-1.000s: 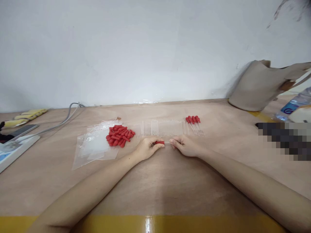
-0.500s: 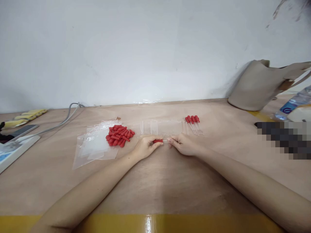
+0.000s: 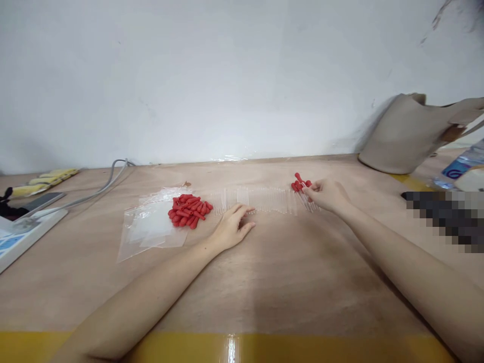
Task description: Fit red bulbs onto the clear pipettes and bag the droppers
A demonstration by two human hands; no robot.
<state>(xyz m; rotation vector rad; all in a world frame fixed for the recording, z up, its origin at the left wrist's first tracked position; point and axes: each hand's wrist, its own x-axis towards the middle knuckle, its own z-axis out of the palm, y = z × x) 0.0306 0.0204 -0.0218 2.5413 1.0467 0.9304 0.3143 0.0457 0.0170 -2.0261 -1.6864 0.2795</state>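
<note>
The right hand [image 3: 328,194] pinches a red-capped dropper [image 3: 299,179] at the small group of finished droppers [image 3: 303,192], toward the table's [image 3: 264,282] far edge. The left hand [image 3: 231,228] rests empty, fingers loosely spread, touching the row of clear glass tubes [image 3: 260,199]. A pile of red rubber caps [image 3: 189,210] lies left, beside clear plastic bags [image 3: 149,227].
</note>
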